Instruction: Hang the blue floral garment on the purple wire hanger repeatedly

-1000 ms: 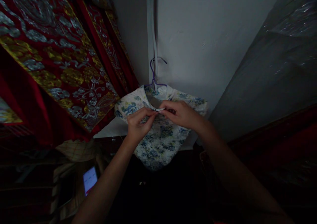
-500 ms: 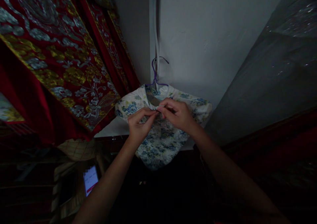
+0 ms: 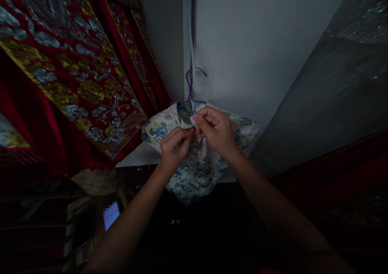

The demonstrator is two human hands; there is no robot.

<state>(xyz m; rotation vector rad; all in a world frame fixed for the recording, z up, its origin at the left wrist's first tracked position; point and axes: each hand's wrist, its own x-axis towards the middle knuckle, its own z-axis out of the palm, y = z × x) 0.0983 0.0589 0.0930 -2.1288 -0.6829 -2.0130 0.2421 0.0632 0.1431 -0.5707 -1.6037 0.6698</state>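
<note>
A short-sleeved white shirt [image 3: 194, 185] with blue and green flowers hangs on a purple hanger [image 3: 190, 89] against the wall. At the front of its neckline, my left hand [image 3: 176, 144] is closed in a pinch on the collar edge. My right hand [image 3: 216, 130] pinches the shirt's collar just above and to the right, fingertips close to those of the left. The small spot between the fingertips is too dark to make out, and both hands cover part of the shirt's chest.
Red cloth [image 3: 91, 76] with gold and silver embroidery hangs at the left. Clear plastic sheeting [image 3: 327, 84] covers the right side. A lit phone [image 3: 110, 215] lies at lower left near a woven basket-like thing [image 3: 95, 182]. A white cable [image 3: 190, 31] runs down the wall.
My right hand has risen slightly, pulling the neckline up with it. My left hand has shifted a little up and right, and its fingers are more curled.
</note>
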